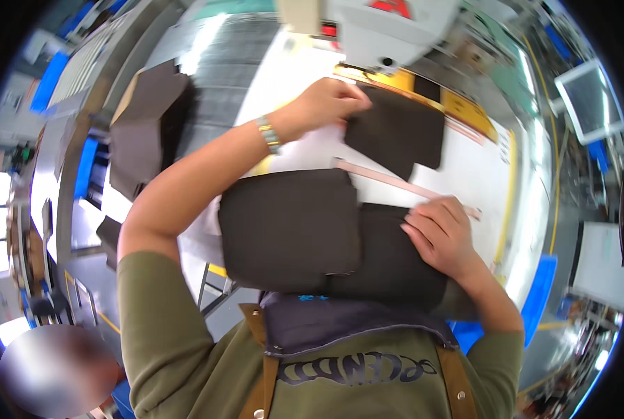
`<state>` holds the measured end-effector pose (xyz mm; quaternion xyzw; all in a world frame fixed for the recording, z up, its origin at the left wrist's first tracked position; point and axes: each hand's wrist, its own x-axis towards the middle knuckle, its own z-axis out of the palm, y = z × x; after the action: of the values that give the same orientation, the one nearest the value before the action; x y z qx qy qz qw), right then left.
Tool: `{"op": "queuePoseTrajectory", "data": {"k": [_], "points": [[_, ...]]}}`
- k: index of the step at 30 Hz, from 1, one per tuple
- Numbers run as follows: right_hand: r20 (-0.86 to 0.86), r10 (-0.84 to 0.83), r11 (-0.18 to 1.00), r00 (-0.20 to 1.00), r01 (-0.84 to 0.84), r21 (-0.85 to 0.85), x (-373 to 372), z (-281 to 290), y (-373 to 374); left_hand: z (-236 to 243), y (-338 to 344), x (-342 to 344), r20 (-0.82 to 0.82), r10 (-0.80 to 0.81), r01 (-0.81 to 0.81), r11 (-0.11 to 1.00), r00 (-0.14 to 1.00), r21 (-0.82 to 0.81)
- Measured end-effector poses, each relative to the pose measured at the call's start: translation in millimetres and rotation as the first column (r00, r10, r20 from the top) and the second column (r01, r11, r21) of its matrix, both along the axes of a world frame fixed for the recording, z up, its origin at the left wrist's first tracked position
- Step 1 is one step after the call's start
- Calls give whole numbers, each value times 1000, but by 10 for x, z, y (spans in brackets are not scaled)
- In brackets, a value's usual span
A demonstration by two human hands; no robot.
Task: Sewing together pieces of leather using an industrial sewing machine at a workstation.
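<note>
My left hand (329, 106) reaches forward with its fingers pinched at the upper left corner of a dark, flat panel (403, 129). That panel lies on the white worktop under the machine head, against a yellow guide bar (465, 112). My right hand (443, 234) rests with bent fingers on a dark panel pile (392, 244) at the near edge; its fingers look slightly apart. Another dark stack (287, 227) overlaps this pile on the left. Between the near stacks and the far panel lies a pinkish strip (396, 181).
The white machine head (396, 28) overhangs the far side of the worktop (305, 150). More dark panels (148, 129) stand at the left beside a grey metal surface (221, 77). A monitor (591, 101) is far right. At lower left, another person (61, 370) is close by.
</note>
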<state>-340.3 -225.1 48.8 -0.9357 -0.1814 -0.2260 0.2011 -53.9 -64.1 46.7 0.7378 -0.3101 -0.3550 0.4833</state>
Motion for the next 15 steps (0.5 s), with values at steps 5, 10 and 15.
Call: {"op": "queuePoseTrajectory", "data": {"k": [5,10,15], "points": [[66,-18,996,998,23,-82,27,-58,128,-100,-117,53,334,-12,47,994,943,-98],[-11,-22,998,1000,22,-62,-164,102,210,22,196,-104,315,13,9,997,949,-70],[-31,-49,998,998,48,-46,-139,158,222,761,1010,196,552,74,-114,993,831,38]]}}
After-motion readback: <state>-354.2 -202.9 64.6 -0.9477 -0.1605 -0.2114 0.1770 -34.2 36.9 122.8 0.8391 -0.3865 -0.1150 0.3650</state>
